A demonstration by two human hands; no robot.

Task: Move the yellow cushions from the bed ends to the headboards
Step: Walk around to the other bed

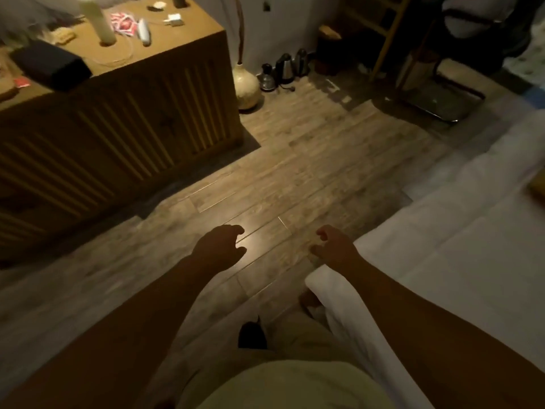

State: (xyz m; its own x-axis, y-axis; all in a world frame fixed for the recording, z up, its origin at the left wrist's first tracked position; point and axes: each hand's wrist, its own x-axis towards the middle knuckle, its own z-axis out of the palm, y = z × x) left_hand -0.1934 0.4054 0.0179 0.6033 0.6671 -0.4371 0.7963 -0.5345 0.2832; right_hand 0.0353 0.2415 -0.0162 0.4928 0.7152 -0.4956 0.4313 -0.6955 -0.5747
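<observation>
Both hands empty, fingers loosely curled: left hand, right hand. Yellow cushion at 3 o'clock on bed, barely visible; blind reach may miss.

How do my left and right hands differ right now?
The left hand hangs over the wooden floor, while the right hand is at the corner of the white bed. The left hand is in darker shadow; the right hand catches more light. Both are empty, fingers loosely curled, arms stretched forward.
</observation>
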